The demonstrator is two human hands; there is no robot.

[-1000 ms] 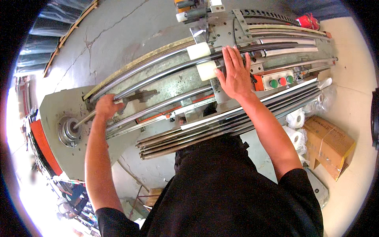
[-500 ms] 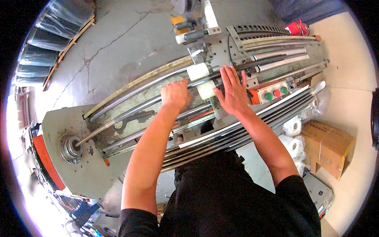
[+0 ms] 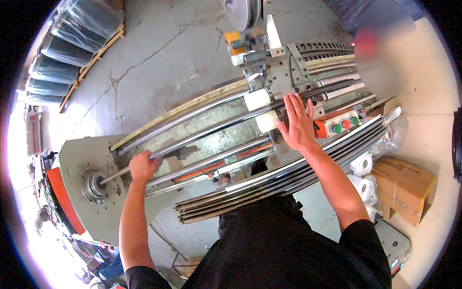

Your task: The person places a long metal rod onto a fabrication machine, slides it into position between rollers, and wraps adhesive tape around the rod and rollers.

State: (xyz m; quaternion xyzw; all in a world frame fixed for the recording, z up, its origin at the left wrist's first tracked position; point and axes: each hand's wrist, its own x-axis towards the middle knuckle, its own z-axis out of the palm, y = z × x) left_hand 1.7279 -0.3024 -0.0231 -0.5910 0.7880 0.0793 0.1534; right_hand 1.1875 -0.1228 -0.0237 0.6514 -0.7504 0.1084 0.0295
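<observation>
A long shiny metal tube (image 3: 202, 132) runs along the machine, over a thin rod (image 3: 117, 175) that comes from a round chuck (image 3: 95, 186) on the left. My left hand (image 3: 143, 166) is closed around the tube's left end, where the thin rod enters it. My right hand (image 3: 299, 124) lies flat with fingers stretched out, its fingertips at the tube just right of two white blocks (image 3: 266, 121). The tube passes between these blocks. What lies under the right palm is hidden.
A control box (image 3: 339, 123) with green and red buttons sits right of my right hand. Several dark tubes (image 3: 250, 196) lie along the near side, against my body. A wheel (image 3: 244, 14) rises at the back. A cardboard box (image 3: 402, 185) stands at right.
My left hand has slid left along the tube, from beside the white blocks to the tube's end. My right hand stays flat by the blocks. The view has shifted slightly.
</observation>
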